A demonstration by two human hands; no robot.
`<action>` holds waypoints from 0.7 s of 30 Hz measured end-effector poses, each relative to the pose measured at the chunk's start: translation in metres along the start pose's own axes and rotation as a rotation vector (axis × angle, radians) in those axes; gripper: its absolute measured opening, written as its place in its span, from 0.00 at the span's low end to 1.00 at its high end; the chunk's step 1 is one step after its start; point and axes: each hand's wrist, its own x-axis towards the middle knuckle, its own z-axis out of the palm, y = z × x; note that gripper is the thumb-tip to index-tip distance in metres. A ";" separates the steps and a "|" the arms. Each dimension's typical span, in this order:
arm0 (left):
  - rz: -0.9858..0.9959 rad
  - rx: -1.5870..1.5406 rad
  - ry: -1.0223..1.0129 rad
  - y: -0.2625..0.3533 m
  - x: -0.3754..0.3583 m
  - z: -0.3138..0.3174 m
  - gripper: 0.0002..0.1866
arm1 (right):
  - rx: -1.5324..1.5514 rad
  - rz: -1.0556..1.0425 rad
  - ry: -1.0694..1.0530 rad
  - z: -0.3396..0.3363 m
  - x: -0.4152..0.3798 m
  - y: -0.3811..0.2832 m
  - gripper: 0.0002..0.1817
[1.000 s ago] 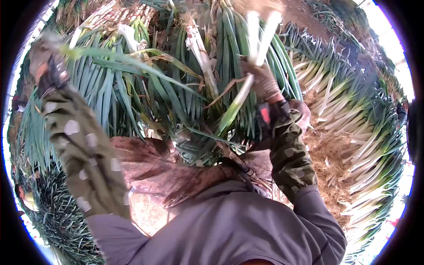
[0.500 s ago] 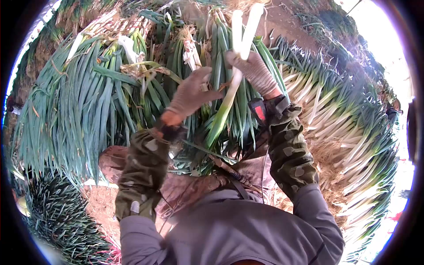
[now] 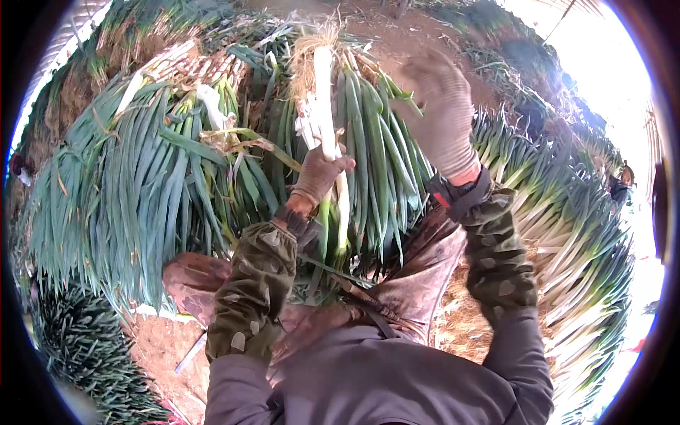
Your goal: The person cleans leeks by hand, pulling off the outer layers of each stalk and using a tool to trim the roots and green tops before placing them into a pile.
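My left hand, in a knitted work glove, is closed around the white lower stalk of a large green onion. The onion stands root end up, its tangled roots at the far end and its green leaves pointing down toward my lap. My right hand, gloved too, is raised to the right of it, apart from the stalk. Motion blurs its fingers, but the thumb looks spread from them and nothing shows in the hand. Beneath and between the hands lies a bunch of unpeeled green onions.
A big pile of green onions spreads on my left. Peeled white onions lie in a long curved row on my right. Dark green leaf tops are bundled at lower left. A person is at the far right.
The onion stalk has passed from my right hand to my left and moved leftward. My right hand has let go and shifted up and right. Two white stalks showed together before; one shows now.
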 end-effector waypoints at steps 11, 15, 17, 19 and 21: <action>-0.059 0.065 -0.521 0.041 -0.027 0.050 0.13 | -0.451 -1.150 -0.428 -0.019 0.025 -0.040 0.07; -0.173 -0.030 -0.530 0.047 -0.040 0.060 0.19 | -0.240 -1.113 -0.225 -0.007 0.025 -0.011 0.09; -0.197 0.036 -0.538 0.030 -0.047 0.041 0.22 | 0.256 -0.930 -0.350 0.022 0.047 0.025 0.08; 0.081 0.418 -0.647 -0.049 -0.024 -0.020 0.26 | 0.248 -0.878 -0.230 0.013 0.071 0.089 0.06; 0.067 0.489 -0.484 0.002 -0.045 -0.009 0.23 | -0.430 -0.914 -0.061 -0.072 0.079 0.138 0.04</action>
